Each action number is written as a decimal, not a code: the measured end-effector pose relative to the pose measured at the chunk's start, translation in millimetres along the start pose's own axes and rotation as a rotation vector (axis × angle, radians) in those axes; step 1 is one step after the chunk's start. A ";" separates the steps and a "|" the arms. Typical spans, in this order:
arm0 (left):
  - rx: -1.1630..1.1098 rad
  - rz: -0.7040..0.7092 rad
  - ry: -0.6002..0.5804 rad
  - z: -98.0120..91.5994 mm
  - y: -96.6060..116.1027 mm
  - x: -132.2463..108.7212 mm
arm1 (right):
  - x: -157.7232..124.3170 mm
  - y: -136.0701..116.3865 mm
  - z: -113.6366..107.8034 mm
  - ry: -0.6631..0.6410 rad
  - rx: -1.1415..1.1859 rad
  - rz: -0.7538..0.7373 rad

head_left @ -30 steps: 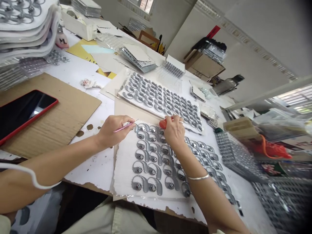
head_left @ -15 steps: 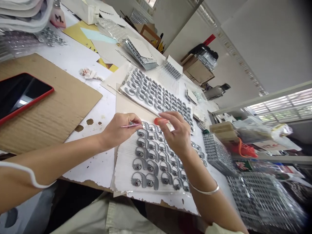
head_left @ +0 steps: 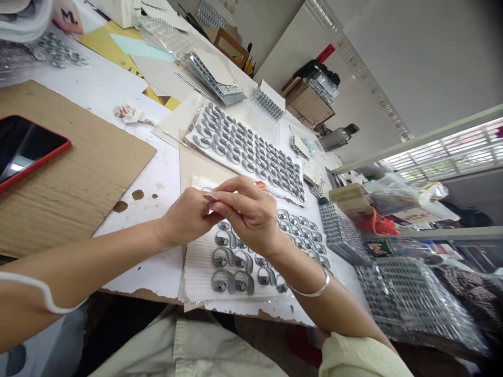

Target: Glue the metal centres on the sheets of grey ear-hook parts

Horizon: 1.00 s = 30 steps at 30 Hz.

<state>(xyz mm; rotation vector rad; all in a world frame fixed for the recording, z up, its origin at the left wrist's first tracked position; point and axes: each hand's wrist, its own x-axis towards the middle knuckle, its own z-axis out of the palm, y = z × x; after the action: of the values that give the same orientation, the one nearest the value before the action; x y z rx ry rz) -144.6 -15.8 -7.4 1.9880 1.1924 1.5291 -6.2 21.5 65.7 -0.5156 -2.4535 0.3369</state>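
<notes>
Rows of hook-shaped grey parts (head_left: 223,256) with round metal centres lie on a white ridged sheet (head_left: 200,275), which sits at the near edge of the desk (head_left: 137,267). The left hand (head_left: 186,213) and right hand (head_left: 245,212) are brought together above this sheet, covering its upper rows. The right hand's fingertips (head_left: 210,196) reach across to the left hand's fingers, the grip narrow and closed in. Whether either hand holds anything cannot be determined, as the contact point is hidden. An orange-red handle (head_left: 259,184) shows just past the right hand. A metal bangle (head_left: 308,291) is worn on the right wrist.

A second sheet of the same grey parts (head_left: 243,152) lies beyond, on a piece of tan card (head_left: 200,167), in close rows. To the left, a tablet in a red case (head_left: 23,149) rests on a corrugated cardboard sheet (head_left: 98,178), with crumpled tissue (head_left: 128,113) beyond it. Brown stains (head_left: 137,195) mark the desk's white surface. Plastic-wrapped stacks of parts (head_left: 416,298) stand at right.
</notes>
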 end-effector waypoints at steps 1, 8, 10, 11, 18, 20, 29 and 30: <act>0.004 -0.001 -0.013 -0.3 0.1 0.5 | -0.6 0.1 -3.2 0.036 0.031 0.029; 0.433 -0.142 -0.393 1.0 -3.0 2.3 | -20.8 31.3 -26.4 0.004 0.120 0.528; 0.527 -0.113 -0.495 3.1 -2.9 0.9 | -31.5 41.8 -25.1 -0.136 0.028 0.639; 0.557 -0.096 -0.536 4.1 -2.8 0.1 | -36.9 45.7 -23.0 -0.214 -0.026 0.683; 0.643 -0.114 -0.747 7.9 -3.7 -2.7 | -56.2 49.9 -6.6 -0.645 -0.412 0.777; 0.623 -0.135 -0.761 8.7 -3.3 -2.4 | -54.3 48.0 -4.5 -0.729 -0.496 0.786; 0.584 -0.187 -0.771 11.4 -3.8 -2.6 | -48.3 45.5 0.2 -0.839 -0.639 0.714; 0.584 -0.189 -0.775 11.2 -3.9 -2.3 | -48.9 45.8 0.1 -0.837 -0.644 0.713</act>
<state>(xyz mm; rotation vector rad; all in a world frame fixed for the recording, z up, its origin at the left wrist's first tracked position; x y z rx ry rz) -136.0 -13.1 -15.5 2.3703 1.4782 0.2273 43.0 41.0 24.7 -1.8566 -3.0667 0.0004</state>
